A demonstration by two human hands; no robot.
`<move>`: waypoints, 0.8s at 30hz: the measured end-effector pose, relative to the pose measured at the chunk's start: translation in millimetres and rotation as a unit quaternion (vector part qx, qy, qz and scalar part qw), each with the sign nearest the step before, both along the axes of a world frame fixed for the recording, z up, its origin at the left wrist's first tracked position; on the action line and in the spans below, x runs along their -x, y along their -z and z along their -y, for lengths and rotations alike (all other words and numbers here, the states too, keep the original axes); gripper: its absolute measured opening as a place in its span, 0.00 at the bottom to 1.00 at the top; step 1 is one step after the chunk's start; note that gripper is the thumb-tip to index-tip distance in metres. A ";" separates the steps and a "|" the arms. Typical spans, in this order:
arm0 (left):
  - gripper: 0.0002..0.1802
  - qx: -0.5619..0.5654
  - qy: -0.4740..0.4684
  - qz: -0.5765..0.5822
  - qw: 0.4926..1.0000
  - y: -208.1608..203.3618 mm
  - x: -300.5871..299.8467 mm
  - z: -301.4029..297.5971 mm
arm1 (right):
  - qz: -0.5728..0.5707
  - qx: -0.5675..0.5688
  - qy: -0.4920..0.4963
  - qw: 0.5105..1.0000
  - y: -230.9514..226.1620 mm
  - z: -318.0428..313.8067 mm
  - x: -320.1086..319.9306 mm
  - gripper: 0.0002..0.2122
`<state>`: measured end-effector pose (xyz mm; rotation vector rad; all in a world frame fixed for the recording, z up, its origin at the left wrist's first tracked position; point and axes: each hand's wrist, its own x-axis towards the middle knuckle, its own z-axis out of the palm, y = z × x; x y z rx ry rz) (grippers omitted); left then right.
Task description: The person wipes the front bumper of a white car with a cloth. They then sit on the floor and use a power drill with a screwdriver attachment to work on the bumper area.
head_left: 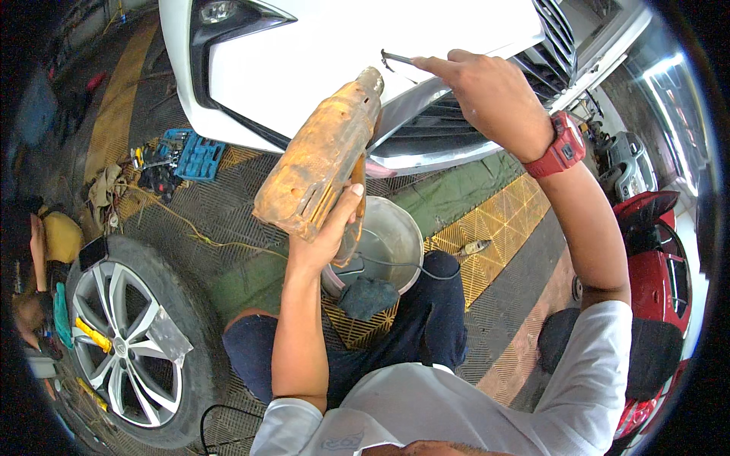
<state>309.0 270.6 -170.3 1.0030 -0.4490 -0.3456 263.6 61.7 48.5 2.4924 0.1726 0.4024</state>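
Observation:
My left hand (328, 237) is wrapped round the handle of a worn, orange-brown heat gun (319, 159). The gun's metal nozzle points up at a white car bumper (304, 68), close beside a dark damaged mark (386, 64) in the paint. Between the fingers of my right hand (494, 91) is a slim metal tool (398, 58), its tip at that mark; its exact kind cannot be made out. A red watch (561, 144) sits on my right wrist. Below the gun stands a round grey basin (411, 228), with a dark cloth (368, 297) over its near rim.
A wheel with a tyre (125, 342) lies at the left, yellow-handled tools (93, 334) on it. Behind it are a blue tool case (199, 158) and a yellow cord (205, 237) on the floor. Another person's arm (38, 254) shows at far left; a red car (661, 273) stands at right.

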 end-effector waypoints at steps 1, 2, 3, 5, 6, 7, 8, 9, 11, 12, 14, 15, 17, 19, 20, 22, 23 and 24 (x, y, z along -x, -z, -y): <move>0.06 0.000 0.004 -0.002 1.000 2.7 -0.9 1.3 | 0.003 -0.006 0.000 1.000 0.3 0.6 1.1 0.25; 0.06 0.000 0.008 -0.005 1.000 4.3 -1.1 1.7 | 0.006 -0.012 -0.001 1.000 1.1 0.6 1.3 0.25; 0.06 0.002 0.007 -0.003 1.000 3.5 -1.2 1.0 | 0.002 -0.014 -0.003 1.000 3.6 1.5 0.5 0.25; 0.07 0.006 0.004 0.000 1.000 1.1 -1.4 -0.4 | -0.005 -0.018 -0.008 1.000 9.2 4.1 -1.7 0.25; 0.07 0.005 0.005 -0.002 1.000 2.0 -1.4 -0.4 | -0.006 -0.020 -0.003 1.000 9.9 5.8 -2.1 0.25; 0.07 0.003 0.007 -0.003 1.000 3.1 -1.5 0.0 | -0.008 -0.021 0.002 1.000 9.8 8.5 -1.9 0.25; 0.07 0.002 0.008 -0.005 1.000 4.0 -1.6 0.2 | -0.009 -0.023 0.006 1.000 9.4 10.6 -1.6 0.25; 0.07 0.001 0.010 0.000 1.000 4.3 -1.8 -0.6 | -0.011 -0.024 0.009 1.000 8.7 11.4 -1.8 0.25; 0.08 0.001 0.013 0.009 1.000 4.7 -2.1 -2.1 | -0.015 -0.028 0.015 0.999 6.9 11.6 -1.8 0.25; 0.07 0.003 0.013 0.008 1.000 4.4 -2.0 -2.1 | -0.015 -0.027 0.013 0.999 5.7 11.4 -2.0 0.25; 0.06 0.008 0.014 0.005 1.000 3.2 -0.8 -1.6 | -0.015 -0.026 0.010 1.000 3.4 10.9 -1.9 0.25; 0.06 0.011 0.013 0.013 1.000 2.0 -0.2 -0.7 | -0.011 -0.030 0.005 0.999 4.3 10.1 -1.9 0.25; 0.07 0.019 0.012 0.031 0.999 -1.8 1.6 1.9 | -0.004 -0.038 -0.005 0.999 7.1 8.0 -0.8 0.25; 0.07 0.015 0.009 0.016 1.000 -4.0 3.7 4.1 | -0.007 -0.031 -0.004 0.999 7.5 8.7 1.7 0.25; 0.07 0.013 0.007 0.008 1.000 -4.6 4.4 5.3 | -0.008 -0.028 -0.003 1.000 7.5 9.1 2.7 0.25; 0.07 0.014 0.007 0.005 1.000 4.2 0.8 6.5 | -0.011 -0.019 0.010 1.000 5.5 8.4 2.9 0.24; 0.07 0.014 0.007 0.004 1.000 7.5 -1.0 6.7 | -0.012 -0.014 0.017 1.000 4.1 7.8 2.7 0.24; 0.07 0.013 0.010 -0.004 1.000 7.7 -1.9 5.8 | -0.009 -0.020 0.015 1.000 3.2 6.6 1.4 0.24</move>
